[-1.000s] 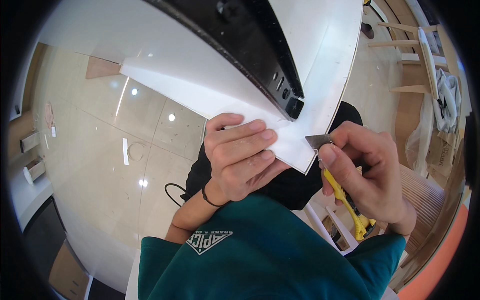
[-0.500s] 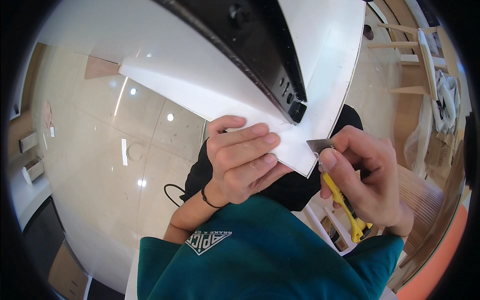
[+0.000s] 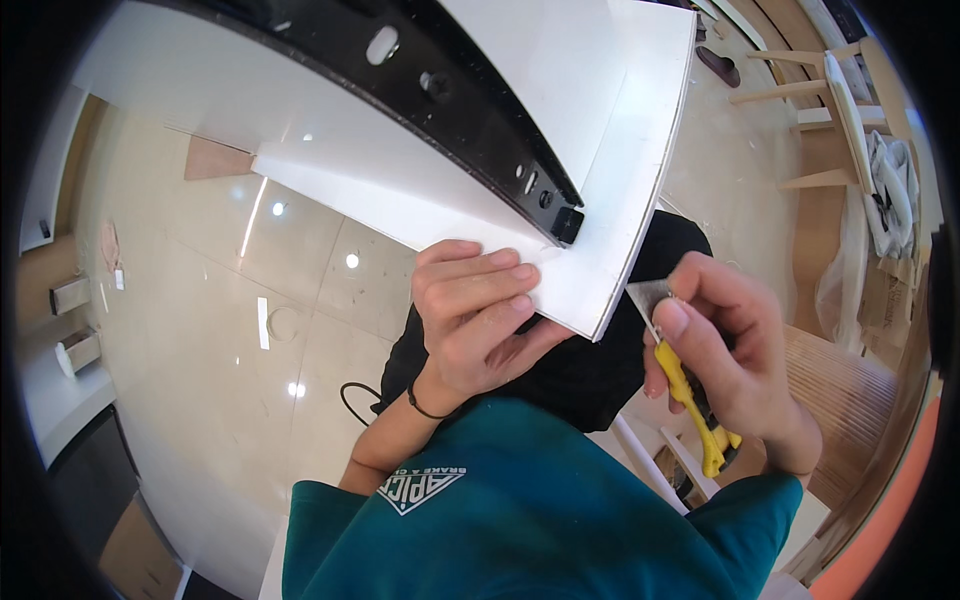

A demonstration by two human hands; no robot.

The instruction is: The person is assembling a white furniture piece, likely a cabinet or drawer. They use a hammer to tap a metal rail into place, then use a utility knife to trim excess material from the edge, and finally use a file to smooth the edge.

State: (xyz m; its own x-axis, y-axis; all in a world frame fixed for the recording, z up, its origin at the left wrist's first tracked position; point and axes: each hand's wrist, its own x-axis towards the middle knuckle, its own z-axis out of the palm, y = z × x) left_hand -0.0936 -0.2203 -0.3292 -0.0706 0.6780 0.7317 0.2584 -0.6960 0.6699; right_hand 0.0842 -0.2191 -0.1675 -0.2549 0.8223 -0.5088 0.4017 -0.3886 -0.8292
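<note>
A white drawer-like panel piece (image 3: 610,200) with a black metal drawer slide (image 3: 470,120) fixed on it fills the upper middle. My left hand (image 3: 475,315) clasps its near edge, fingers on top and thumb beneath. To the right of the panel's near corner, my right hand (image 3: 735,345) is closed on a yellow utility knife (image 3: 712,440), its handle hanging down below the palm. A grey metal blade (image 3: 650,297) shows by the thumb and forefinger, pointing toward the panel edge but apart from it. Fingers hide where blade and handle meet.
Glossy floor tiles (image 3: 330,290) lie to the left, with a white strip (image 3: 263,323) on them. At the right are a light wooden chair frame (image 3: 820,95), crumpled plastic wrapping (image 3: 885,190) and a ribbed wooden surface (image 3: 835,390). A dark shoe (image 3: 718,66) lies at the upper right.
The panel and slide have shifted left and slightly up in view, with my left hand still on the edge. The blade, formerly at the panel's edge, is now apart from it.
</note>
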